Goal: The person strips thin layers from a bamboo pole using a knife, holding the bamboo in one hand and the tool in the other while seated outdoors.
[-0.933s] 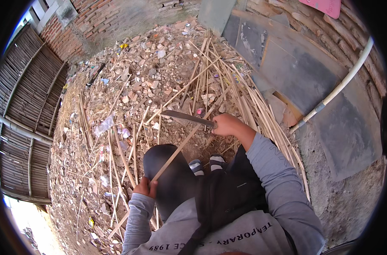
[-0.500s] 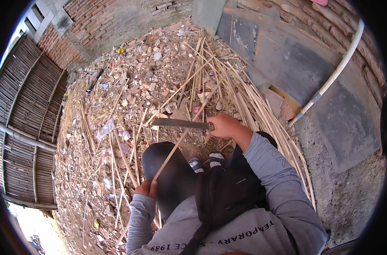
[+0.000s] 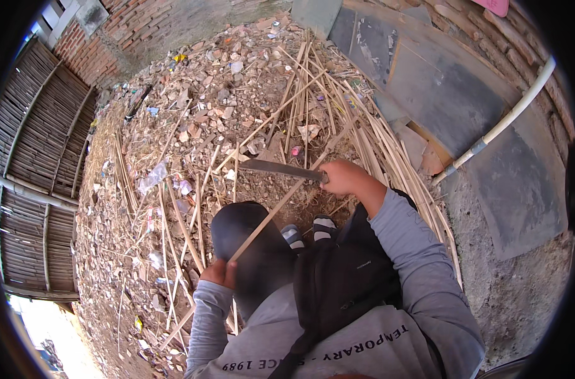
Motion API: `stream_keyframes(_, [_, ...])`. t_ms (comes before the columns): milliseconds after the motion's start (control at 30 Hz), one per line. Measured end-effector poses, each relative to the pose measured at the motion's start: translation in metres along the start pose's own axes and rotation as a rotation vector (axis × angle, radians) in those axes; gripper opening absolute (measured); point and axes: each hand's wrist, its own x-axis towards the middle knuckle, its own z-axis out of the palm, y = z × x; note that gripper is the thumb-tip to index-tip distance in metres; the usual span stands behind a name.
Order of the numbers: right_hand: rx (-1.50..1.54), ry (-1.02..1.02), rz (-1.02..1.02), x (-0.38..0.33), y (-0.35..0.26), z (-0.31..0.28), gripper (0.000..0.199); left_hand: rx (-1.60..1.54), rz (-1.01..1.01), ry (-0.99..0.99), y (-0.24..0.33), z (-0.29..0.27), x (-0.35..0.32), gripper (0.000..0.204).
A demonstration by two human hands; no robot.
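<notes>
My left hand (image 3: 219, 274), beside my left knee, is closed round the near end of a long bamboo strip (image 3: 266, 222). The strip slants away from it to the far right, across the front of my knees. My right hand (image 3: 344, 177) grips the handle of a machete (image 3: 281, 168), whose dark blade points left. That blade lies across the strip, close to the hand; whether its edge is cutting into the bamboo I cannot tell. Bulky dark cloth (image 3: 344, 271) covers part of my lap.
Loose bamboo strips (image 3: 388, 155) lie in a long pile to the right, with more strips (image 3: 174, 234) on the left. Rubble (image 3: 205, 120) and litter cover the ground. A pale pipe (image 3: 508, 110) and dark panels (image 3: 445, 95) stand at right; a bamboo screen (image 3: 35, 139) is at left.
My right hand has shifted slightly right and away from me with the machete, and the blade now slopes more. The left hand keeps its hold on the strip. The view has shifted a little.
</notes>
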Motion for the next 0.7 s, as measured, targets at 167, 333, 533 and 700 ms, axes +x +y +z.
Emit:
stream_keyframes(167, [-0.095,-0.099,-0.088,-0.011,-0.027,0.001,0.029,-0.087,-0.053,-0.119,-0.007,-0.009,0.009,0.045])
stream_keyframes(333, [0.057,-0.074,-0.045,0.0,0.008,0.003,0.037,-0.129,-0.045,-0.146,-0.017,-0.003,0.013,0.046])
stream_keyframes(533, [0.199,0.078,0.038,-0.017,0.009,-0.046,0.038,-0.237,-0.054,-0.071,-0.021,0.0,0.008,0.045])
stream_keyframes(700, [0.248,0.404,0.29,-0.077,0.078,-0.07,0.035,-0.413,-0.053,0.047,-0.032,0.018,0.01,0.057])
